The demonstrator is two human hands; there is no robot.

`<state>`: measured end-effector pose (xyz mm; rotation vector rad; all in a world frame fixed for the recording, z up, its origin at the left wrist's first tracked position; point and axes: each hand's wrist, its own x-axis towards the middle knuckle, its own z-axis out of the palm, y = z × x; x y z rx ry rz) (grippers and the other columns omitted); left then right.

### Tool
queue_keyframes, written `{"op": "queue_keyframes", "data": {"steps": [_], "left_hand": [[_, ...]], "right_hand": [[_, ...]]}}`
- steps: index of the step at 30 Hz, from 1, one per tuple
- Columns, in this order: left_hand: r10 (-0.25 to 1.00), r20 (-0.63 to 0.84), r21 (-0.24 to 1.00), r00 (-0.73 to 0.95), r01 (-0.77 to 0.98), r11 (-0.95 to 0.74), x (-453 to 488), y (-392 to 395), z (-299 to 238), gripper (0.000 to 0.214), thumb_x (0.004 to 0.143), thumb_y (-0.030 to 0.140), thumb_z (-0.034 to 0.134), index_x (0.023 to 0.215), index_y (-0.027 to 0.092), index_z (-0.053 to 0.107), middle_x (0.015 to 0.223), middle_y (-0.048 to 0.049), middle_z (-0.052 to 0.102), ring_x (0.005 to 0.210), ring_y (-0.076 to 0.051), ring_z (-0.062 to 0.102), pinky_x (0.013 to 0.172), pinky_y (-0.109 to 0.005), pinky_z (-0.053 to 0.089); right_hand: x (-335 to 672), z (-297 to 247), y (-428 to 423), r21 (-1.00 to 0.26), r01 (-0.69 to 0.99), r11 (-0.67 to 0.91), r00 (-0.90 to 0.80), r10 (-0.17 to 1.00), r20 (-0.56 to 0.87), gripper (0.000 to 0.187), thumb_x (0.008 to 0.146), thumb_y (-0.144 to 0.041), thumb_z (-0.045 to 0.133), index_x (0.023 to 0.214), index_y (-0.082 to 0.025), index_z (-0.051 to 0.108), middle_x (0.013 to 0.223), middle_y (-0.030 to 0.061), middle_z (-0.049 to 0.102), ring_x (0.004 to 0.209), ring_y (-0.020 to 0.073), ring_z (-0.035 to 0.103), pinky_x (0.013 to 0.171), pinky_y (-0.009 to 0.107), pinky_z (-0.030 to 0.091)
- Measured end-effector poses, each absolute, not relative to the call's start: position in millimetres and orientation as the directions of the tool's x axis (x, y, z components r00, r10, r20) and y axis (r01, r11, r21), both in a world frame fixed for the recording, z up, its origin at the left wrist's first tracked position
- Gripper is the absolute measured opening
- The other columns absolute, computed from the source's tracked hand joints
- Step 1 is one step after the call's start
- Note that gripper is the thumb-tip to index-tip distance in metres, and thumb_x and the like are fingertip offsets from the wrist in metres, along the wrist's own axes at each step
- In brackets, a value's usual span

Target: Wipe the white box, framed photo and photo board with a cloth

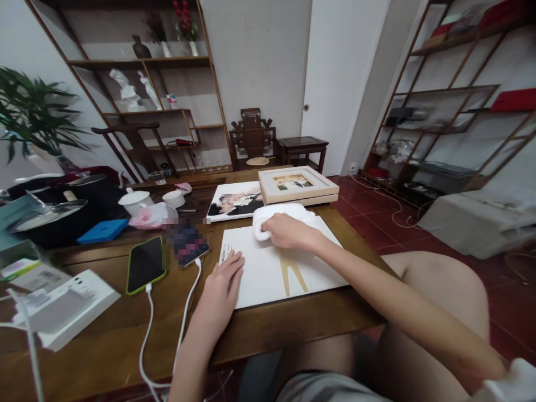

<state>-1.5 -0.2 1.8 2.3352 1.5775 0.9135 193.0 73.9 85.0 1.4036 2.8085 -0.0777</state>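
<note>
A white board [255,279] with tan strips on its face lies flat on the wooden table. My right hand [288,230] grips a folded white towel [274,213], pressed to the board's far part and covering some of it. On the board's left edge, below a small barcode label, rests my left hand [228,276], fingers stretched out and holding nothing. Just beyond the board are a photo panel [238,201] and two stacked pale wooden picture frames [299,187], the upper one with a picture inside.
Two phones, one in a green case [146,265], lie left with white charging cables [186,312]. Further left are a white box [75,310], a blue box [103,230], a white teapot [134,201] and a black pot [50,223]. The table's right edge [368,262] is near my knee.
</note>
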Motion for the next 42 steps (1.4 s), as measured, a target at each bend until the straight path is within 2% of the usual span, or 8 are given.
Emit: {"op": "queue_keyframes", "data": {"steps": [5, 10, 14, 18, 24, 29, 36, 42], "left_hand": [[0.891, 0.377, 0.47, 0.252, 0.777, -0.419, -2, 0, 0, 0.034, 0.087, 0.025, 0.042, 0.109, 0.015, 0.065, 0.124, -0.0132, 0.061, 0.122, -0.026, 0.05, 0.103, -0.048, 0.039], [0.889, 0.386, 0.466, 0.246, 0.78, -0.419, -3, 1, -2, 0.034, 0.087, 0.024, 0.042, 0.11, 0.016, 0.065, 0.124, -0.0128, 0.061, 0.123, -0.026, 0.049, 0.103, -0.05, 0.038], [0.89, 0.382, 0.463, 0.248, 0.782, -0.416, -2, 1, -1, 0.035, 0.087, 0.025, 0.041, 0.11, 0.015, 0.065, 0.124, -0.0135, 0.061, 0.122, -0.025, 0.05, 0.103, -0.048, 0.039], [0.894, 0.37, 0.464, 0.253, 0.783, -0.414, -2, 0, 1, 0.034, 0.087, 0.026, 0.042, 0.11, 0.016, 0.065, 0.124, -0.0123, 0.061, 0.122, -0.025, 0.05, 0.103, -0.048, 0.038], [0.892, 0.379, 0.466, 0.247, 0.782, -0.414, -2, -1, 3, 0.035, 0.088, 0.026, 0.042, 0.111, 0.013, 0.065, 0.123, -0.014, 0.061, 0.122, -0.026, 0.05, 0.104, -0.047, 0.038], [0.889, 0.387, 0.477, 0.245, 0.772, -0.42, -1, -1, 4, 0.035, 0.087, 0.026, 0.041, 0.11, 0.013, 0.065, 0.123, -0.0141, 0.061, 0.121, -0.026, 0.051, 0.103, -0.047, 0.039], [0.885, 0.398, 0.481, 0.242, 0.766, -0.426, -2, 1, 1, 0.033, 0.086, 0.024, 0.041, 0.108, 0.017, 0.066, 0.122, -0.0106, 0.063, 0.121, -0.025, 0.051, 0.103, -0.047, 0.039], [0.894, 0.38, 0.482, 0.237, 0.774, -0.41, -1, 0, -2, 0.035, 0.087, 0.024, 0.039, 0.108, 0.013, 0.065, 0.123, -0.0143, 0.062, 0.121, -0.027, 0.051, 0.103, -0.051, 0.038]], "right_hand": [[186, 81, 9, -0.034, 0.741, 0.671, -0.672, 0.739, -0.05, 0.025, 0.076, -0.006, 0.047, 0.089, -0.013, 0.067, 0.087, 0.0143, 0.067, 0.082, 0.0253, 0.062, 0.069, 0.032, 0.043], [192, 76, -62, -0.028, 0.6, 0.799, -0.796, 0.593, -0.122, 0.019, 0.072, -0.02, 0.061, 0.089, -0.015, 0.068, 0.102, 0.0185, 0.064, 0.101, 0.037, 0.054, 0.084, 0.051, 0.042], [194, 81, -52, -0.082, 0.684, 0.725, -0.73, 0.678, -0.084, 0.019, 0.077, -0.015, 0.05, 0.086, -0.016, 0.066, 0.089, 0.0151, 0.065, 0.084, 0.0285, 0.061, 0.07, 0.04, 0.047], [184, 87, 2, -0.028, 0.784, 0.62, -0.621, 0.783, -0.04, 0.026, 0.079, -0.011, 0.045, 0.093, -0.014, 0.066, 0.086, 0.0141, 0.066, 0.079, 0.0248, 0.063, 0.062, 0.031, 0.045], [161, 82, 60, 0.001, 0.805, 0.594, -0.593, 0.805, 0.014, 0.028, 0.08, -0.01, 0.046, 0.101, -0.013, 0.065, 0.098, 0.0162, 0.065, 0.091, 0.0271, 0.062, 0.069, 0.033, 0.045], [165, 77, 35, 0.003, 0.785, 0.62, -0.62, 0.784, 0.014, 0.029, 0.078, -0.005, 0.044, 0.097, -0.012, 0.065, 0.095, 0.0147, 0.066, 0.093, 0.0278, 0.06, 0.074, 0.037, 0.046], [187, 74, -66, -0.043, 0.58, 0.813, -0.808, 0.568, -0.16, 0.024, 0.074, -0.025, 0.061, 0.095, -0.016, 0.067, 0.118, 0.0182, 0.059, 0.114, 0.0397, 0.046, 0.09, 0.056, 0.039], [192, 76, -38, -0.086, 0.743, 0.664, -0.668, 0.744, -0.028, 0.02, 0.077, -0.014, 0.049, 0.087, -0.016, 0.066, 0.097, 0.0153, 0.065, 0.089, 0.0275, 0.06, 0.071, 0.037, 0.046]]}}
